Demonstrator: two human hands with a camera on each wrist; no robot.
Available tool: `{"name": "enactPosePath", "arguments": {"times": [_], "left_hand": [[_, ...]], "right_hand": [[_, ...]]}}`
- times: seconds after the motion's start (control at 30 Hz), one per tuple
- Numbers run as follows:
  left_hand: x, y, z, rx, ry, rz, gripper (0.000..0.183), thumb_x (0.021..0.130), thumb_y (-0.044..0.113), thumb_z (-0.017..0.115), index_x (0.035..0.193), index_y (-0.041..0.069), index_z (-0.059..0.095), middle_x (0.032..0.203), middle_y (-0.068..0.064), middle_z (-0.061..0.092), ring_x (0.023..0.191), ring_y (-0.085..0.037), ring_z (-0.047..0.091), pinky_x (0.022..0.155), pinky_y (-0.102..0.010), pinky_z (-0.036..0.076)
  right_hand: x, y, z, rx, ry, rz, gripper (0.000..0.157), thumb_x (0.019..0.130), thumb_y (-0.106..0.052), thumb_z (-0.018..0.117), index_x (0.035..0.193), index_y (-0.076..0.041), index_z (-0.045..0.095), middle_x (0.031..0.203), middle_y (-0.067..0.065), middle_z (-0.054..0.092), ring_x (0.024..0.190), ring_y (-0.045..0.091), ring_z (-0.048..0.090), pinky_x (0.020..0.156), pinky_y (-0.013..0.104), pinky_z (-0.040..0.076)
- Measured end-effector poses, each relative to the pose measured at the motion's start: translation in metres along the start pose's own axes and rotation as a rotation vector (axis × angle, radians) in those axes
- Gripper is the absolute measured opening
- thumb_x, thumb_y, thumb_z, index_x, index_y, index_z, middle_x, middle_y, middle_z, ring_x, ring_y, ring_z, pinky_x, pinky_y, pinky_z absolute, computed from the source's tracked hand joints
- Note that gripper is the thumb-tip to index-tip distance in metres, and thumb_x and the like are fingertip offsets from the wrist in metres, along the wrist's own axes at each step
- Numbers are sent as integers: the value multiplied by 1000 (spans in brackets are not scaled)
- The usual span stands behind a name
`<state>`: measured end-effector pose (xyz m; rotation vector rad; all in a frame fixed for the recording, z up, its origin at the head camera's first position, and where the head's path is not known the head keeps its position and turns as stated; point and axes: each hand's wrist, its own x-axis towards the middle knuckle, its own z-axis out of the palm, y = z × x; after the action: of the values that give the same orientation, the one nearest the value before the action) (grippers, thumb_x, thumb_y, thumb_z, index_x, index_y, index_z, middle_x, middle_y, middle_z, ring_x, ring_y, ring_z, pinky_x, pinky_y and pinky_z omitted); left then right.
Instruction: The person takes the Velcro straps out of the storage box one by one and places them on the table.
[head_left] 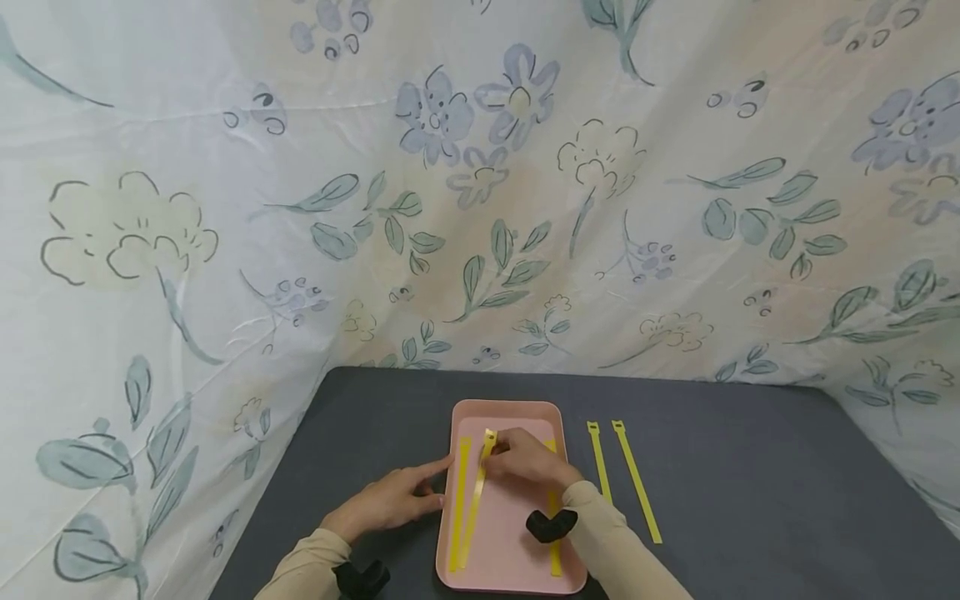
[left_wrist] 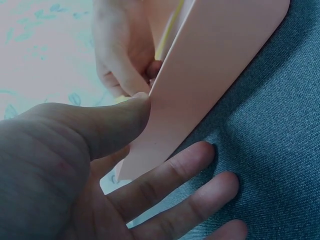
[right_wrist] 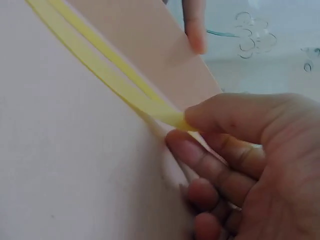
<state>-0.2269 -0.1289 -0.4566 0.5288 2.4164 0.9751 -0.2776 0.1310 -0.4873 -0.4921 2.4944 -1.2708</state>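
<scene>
A pink tray (head_left: pixel 504 550) lies on the dark table with yellow straps in it. Between thumb and fingers, my right hand (head_left: pixel 528 458) pinches the slotted head end of one yellow strap (head_left: pixel 473 508); its tail slants down toward the tray's near end. Left of it a second yellow strap (head_left: pixel 459 508) lies along the tray's left side. A third strap (head_left: pixel 556 557) runs along the right side, partly hidden by my right arm. My left hand (head_left: pixel 390 498) is at the tray's left wall, thumb at the rim (left_wrist: pixel 145 97) and the other fingers extended and spread.
Right of the tray, two more yellow straps (head_left: pixel 637 483) with slotted heads lie on the dark tabletop (head_left: pixel 735 483). A floral curtain (head_left: pixel 480 192) hangs behind the table and along its sides. Black bands (head_left: pixel 551 527) circle both wrists.
</scene>
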Motion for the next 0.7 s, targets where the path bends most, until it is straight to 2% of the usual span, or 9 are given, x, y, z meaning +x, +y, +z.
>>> {"name": "enactPosePath", "arguments": {"times": [0.1, 0.27, 0.47, 0.7], "left_hand": [[0, 1, -1, 1, -2, -4, 67, 98, 31, 68, 158, 24, 39, 90, -1, 65, 74, -17, 58, 62, -35, 44], [-1, 1, -1, 6, -7, -9, 67, 98, 32, 69, 158, 24, 39, 91, 0, 65, 74, -17, 58, 63, -35, 45], [0, 3, 0, 13, -5, -18, 67, 97, 32, 69, 158, 23, 40, 93, -1, 66, 76, -17, 58, 64, -36, 45], [-2, 4, 0, 12, 3, -15, 67, 98, 31, 68, 157, 22, 40, 91, -1, 65, 75, -17, 58, 63, -35, 44]], "right_hand": [[0, 0, -2, 53, 4, 32, 15, 92, -24, 72, 93, -9, 74, 76, -2, 61, 68, 13, 51, 66, 28, 39], [-1, 2, -5, 64, -6, 59, 25, 94, -33, 72, 86, -10, 76, 68, -4, 52, 63, 13, 43, 60, 26, 33], [-2, 7, -10, 151, -1, 35, 26, 96, -33, 70, 90, -8, 75, 83, 5, 66, 76, 18, 57, 70, 31, 46], [-3, 9, -14, 238, 35, 27, 24, 97, -27, 69, 104, -4, 74, 90, 17, 71, 75, 19, 59, 69, 30, 48]]}}
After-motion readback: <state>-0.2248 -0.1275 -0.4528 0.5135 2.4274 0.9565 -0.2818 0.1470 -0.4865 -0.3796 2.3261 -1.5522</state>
